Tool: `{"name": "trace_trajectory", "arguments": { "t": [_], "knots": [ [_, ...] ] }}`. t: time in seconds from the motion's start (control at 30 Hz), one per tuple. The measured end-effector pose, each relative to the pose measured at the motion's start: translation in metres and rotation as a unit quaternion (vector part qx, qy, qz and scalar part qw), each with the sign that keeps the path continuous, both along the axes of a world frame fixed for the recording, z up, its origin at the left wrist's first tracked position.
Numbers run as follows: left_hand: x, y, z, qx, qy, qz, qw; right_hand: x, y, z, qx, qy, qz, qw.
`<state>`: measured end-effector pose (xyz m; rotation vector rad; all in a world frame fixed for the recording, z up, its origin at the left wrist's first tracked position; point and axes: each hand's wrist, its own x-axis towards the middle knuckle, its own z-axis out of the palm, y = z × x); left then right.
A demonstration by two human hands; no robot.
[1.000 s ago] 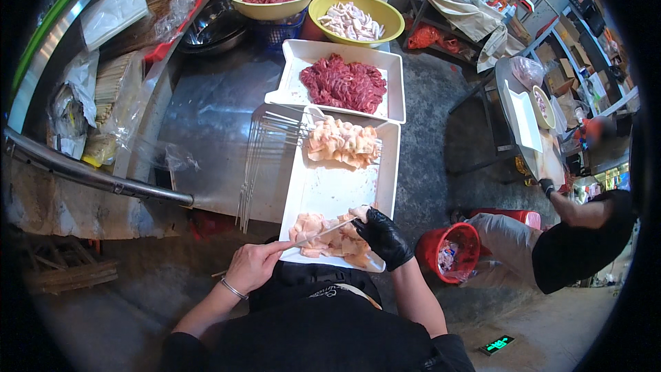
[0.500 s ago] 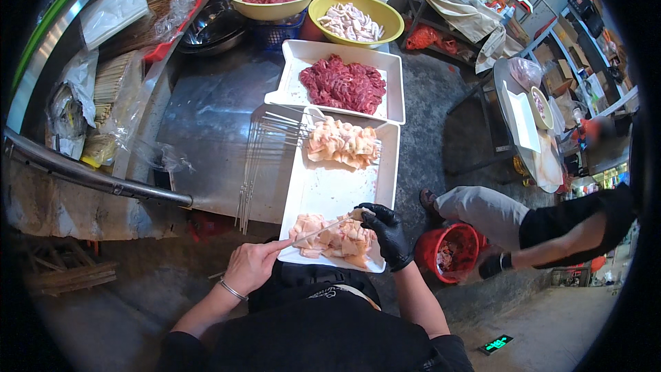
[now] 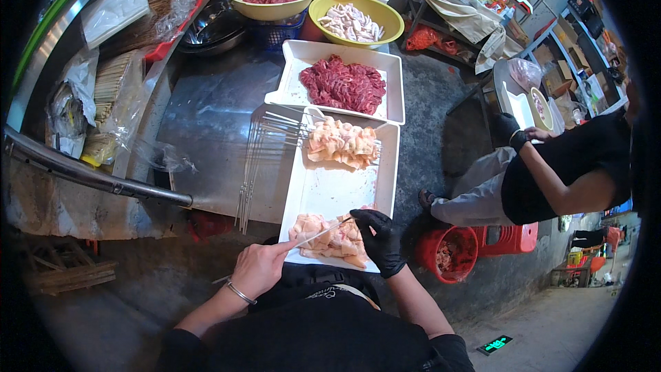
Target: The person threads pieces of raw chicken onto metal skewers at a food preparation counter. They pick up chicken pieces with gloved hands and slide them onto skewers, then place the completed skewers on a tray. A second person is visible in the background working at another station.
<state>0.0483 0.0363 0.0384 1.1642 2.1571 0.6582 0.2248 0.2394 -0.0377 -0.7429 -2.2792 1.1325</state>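
Writing: pale lettering [image 3: 334, 294] runs in a curved line over my black clothing [image 3: 296, 334] at the waist; small and bent by the lens. A green lit sign [image 3: 496, 344] with pictograms shows on the floor, lower right.

Hands: my bare left hand [image 3: 258, 269], just outside the near-left corner of the white tray [image 3: 337, 193], holds a thin skewer [image 3: 320, 231] by its near end, index finger laid along it. My right hand [image 3: 382, 241], black-gloved, is at the tray's near-right corner, fingers curled and narrow, fingertips at the skewer's tip. Cannot tell whether they pinch a piece there.

Material: loose meat pieces [image 3: 337, 242] lie heaped along the tray's near edge, beneath the slanting skewer. Flat, irregular cuts, pale pink to cream, moist-looking, some with orange-tan edges. The stretch of skewer between my hands is bare.

Near the tray's far edge: a bundle of loaded skewers [image 3: 344, 143], side by side, pale pieces folded and packed close. Their bare metal ends project past the tray's left edge over the metal table [image 3: 206, 110].

Adjoining the tray's far edge: a second white tray [image 3: 292, 79] with a mound of dark red meat [image 3: 344, 85], strands marbled white.
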Motion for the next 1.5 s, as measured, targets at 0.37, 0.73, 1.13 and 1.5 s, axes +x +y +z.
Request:
{"name": "trace_trajectory", "arguments": {
  "t": [0.37, 0.73, 1.13, 1.5],
  "knots": [
    [-0.031, -0.008, -0.037, 0.024, -0.212, -0.026, 0.977, 0.012, 0.026, 0.006, -0.597, 0.044, -0.07, 0.798],
    [-0.053, -0.005, -0.073, -0.009, -0.336, -0.06, 0.94, 0.027, 0.028, -0.03, -0.651, 0.051, -0.025, 0.757],
    [-0.042, 0.011, -0.023, -0.069, -0.069, -0.075, 0.992, 0.025, 0.035, -0.007, -0.479, -0.077, -0.012, 0.874],
    [0.014, 0.016, -0.029, -0.005, 0.024, -0.034, 0.999, 0.015, -0.017, -0.047, -0.262, 0.083, -0.129, 0.953]
  ]
}}
